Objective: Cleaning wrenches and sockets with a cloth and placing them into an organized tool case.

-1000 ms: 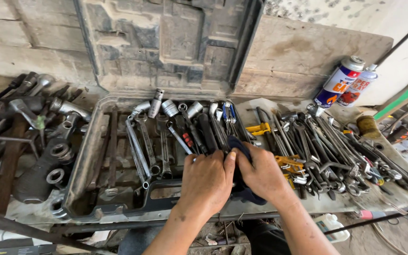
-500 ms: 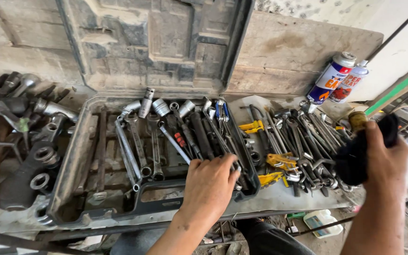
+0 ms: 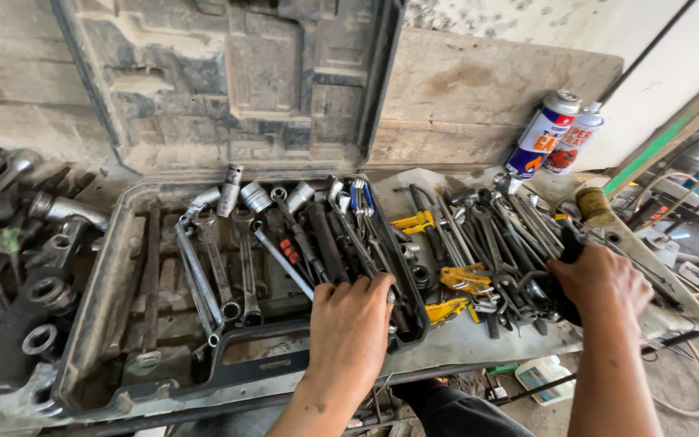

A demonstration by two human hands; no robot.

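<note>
While my left hand (image 3: 349, 328) lies flat and empty on the toolcase (image 3: 99, 324) wrenches (image 3: 240, 259), my right hand (image 3: 604, 283) grips a black tool (image 3: 564, 279) over the spanners (image 3: 495, 235).

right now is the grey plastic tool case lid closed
No, the grey plastic tool case lid stands open, upright behind the wrenches.

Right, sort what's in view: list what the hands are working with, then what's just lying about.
In hand:
- left hand on the dirty open grey plastic tool case
- right hand on a black object among loose steel spanners

Lying about:
- two spray cans
- yellow-handled pliers
- sockets
</note>
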